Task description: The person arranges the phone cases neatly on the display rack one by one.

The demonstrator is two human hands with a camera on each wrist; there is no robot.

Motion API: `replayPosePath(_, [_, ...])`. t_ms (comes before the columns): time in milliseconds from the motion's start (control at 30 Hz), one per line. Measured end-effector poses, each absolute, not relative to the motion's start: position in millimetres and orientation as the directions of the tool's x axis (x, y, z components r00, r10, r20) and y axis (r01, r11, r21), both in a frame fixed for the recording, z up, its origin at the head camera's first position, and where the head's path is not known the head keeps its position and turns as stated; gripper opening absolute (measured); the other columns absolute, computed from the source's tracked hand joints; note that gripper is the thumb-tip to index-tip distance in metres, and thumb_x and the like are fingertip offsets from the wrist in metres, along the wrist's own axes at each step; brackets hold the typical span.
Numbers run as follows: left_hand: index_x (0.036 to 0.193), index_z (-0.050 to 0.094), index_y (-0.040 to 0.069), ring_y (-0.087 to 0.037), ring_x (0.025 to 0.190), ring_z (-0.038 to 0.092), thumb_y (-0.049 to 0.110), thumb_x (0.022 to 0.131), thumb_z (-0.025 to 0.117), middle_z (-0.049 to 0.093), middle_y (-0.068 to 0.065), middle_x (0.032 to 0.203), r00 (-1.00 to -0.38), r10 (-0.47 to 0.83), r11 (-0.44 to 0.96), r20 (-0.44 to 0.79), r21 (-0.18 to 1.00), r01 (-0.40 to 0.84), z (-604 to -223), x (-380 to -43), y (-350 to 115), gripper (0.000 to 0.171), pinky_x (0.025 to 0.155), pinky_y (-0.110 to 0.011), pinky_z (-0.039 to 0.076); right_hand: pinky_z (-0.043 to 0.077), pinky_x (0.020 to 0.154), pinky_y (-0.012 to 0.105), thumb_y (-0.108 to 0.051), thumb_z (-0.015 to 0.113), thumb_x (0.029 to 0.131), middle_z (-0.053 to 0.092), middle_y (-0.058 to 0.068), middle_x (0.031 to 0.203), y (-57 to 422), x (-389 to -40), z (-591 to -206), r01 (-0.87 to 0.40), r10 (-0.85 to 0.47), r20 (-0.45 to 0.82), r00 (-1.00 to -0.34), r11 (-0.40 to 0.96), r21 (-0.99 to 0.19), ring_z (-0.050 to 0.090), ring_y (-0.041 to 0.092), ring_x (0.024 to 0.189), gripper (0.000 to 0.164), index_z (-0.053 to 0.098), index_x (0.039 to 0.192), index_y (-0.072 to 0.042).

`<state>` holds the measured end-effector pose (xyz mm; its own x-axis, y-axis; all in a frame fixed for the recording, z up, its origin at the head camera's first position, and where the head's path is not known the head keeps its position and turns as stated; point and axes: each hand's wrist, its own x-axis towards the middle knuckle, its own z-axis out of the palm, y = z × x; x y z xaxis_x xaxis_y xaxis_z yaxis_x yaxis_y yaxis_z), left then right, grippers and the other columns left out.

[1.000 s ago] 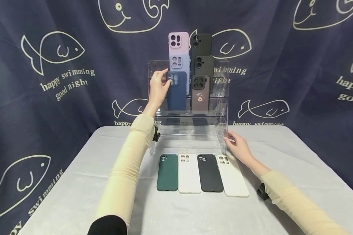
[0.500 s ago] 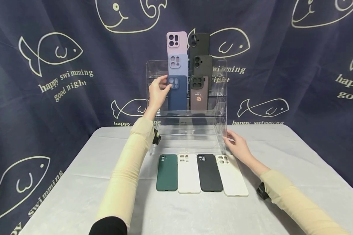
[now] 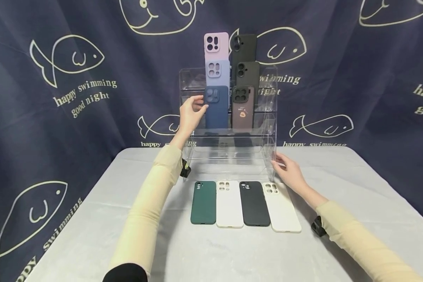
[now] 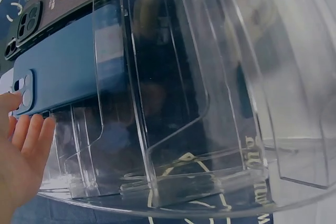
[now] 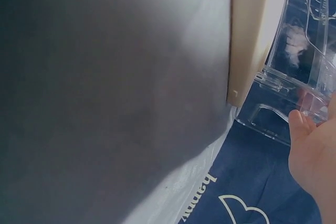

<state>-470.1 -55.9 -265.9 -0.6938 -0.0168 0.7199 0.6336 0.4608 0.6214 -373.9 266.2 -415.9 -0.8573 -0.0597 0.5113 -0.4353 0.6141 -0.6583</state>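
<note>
Clear plastic tiered display rack [image 3: 204,154] with phone cases standing in two columns. Left column, back to front: lilac-pink case [image 3: 222,53], light-blue case [image 3: 225,73], matt navy-blue case [image 3: 216,115]. Right column: tall black case [image 3: 248,49], second black case [image 3: 252,75], and translucent brown case with black surround [image 3: 242,122]. The navy-blue case stands upright on the same tier as the brown one, to its left. Left hand [image 3: 191,114]: grip released, the thumb touching the navy-blue case's left edge, the fingertips just beside it. Right hand [image 3: 290,172]: grip closed on the rack's lower right side panel, between thumb and fingers. On the cloth-covered, pale grey worktop [image 3: 229,254], before the rack, four cases lie flat in a row: dark green [image 3: 203,205], white [image 3: 230,207], charcoal black [image 3: 255,205], cream-white [image 3: 283,209]. Lettering: the navy fabric curtain [image 3: 130,58] repeats "happy swimming good night" beside outlined fish; the brown case bears an orange motif and tiny print, too small to read.
</note>
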Motion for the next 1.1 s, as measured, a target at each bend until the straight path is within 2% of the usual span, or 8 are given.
replayPosePath(467, [0.119, 0.059, -0.003, -0.027, 0.101, 0.065, 0.009, 0.083, 0.070, 0.064, -0.019, 0.114, -0.719, 0.057, 0.391, 0.692, 0.648, 0.654, -285, -451, -70, 0.039, 0.089, -0.024, 0.055, 0.049, 0.089, 0.040, -0.009, 0.056, 0.093, 0.056, 0.033, 0.120, 265, -375, -418, -0.465, -0.073, 0.534, -0.842, 0.600, -0.651, 0.058, 0.044, 0.107, 0.041, 0.047, 0.127, 0.014])
replayPosePath(667, [0.126, 0.055, -0.001, -0.027, 0.113, 0.060, 0.011, 0.083, 0.071, 0.061, -0.017, 0.124, -0.756, 0.113, 0.362, 0.645, 0.682, 0.636, -296, -442, -82, 0.047, 0.097, -0.027, 0.051, 0.049, 0.089, 0.040, -0.008, 0.055, 0.093, 0.054, 0.034, 0.122, 266, -376, -417, -0.462, -0.074, 0.530, -0.845, 0.602, -0.651, 0.056, 0.044, 0.109, 0.043, 0.046, 0.128, 0.015])
replayPosePath(867, [0.128, 0.053, -0.002, -0.027, 0.116, 0.058, 0.014, 0.082, 0.072, 0.060, -0.016, 0.126, -0.758, 0.174, 0.379, 0.629, 0.668, 0.641, -306, -432, -94, 0.052, 0.099, -0.030, 0.050, 0.048, 0.091, 0.043, -0.010, 0.054, 0.094, 0.052, 0.035, 0.124, 265, -376, -414, -0.461, -0.083, 0.528, -0.845, 0.612, -0.642, 0.056, 0.046, 0.110, 0.044, 0.044, 0.129, 0.015])
replayPosePath(1100, [0.131, 0.051, 0.003, -0.026, 0.119, 0.055, 0.017, 0.083, 0.072, 0.058, -0.016, 0.129, -0.778, 0.275, 0.382, 0.565, 0.678, 0.627, -324, -415, -104, 0.055, 0.102, -0.035, 0.048, 0.049, 0.090, 0.045, -0.012, 0.054, 0.095, 0.053, 0.035, 0.123, 265, -374, -414, -0.454, -0.078, 0.525, -0.847, 0.620, -0.640, 0.055, 0.046, 0.110, 0.044, 0.045, 0.129, 0.014])
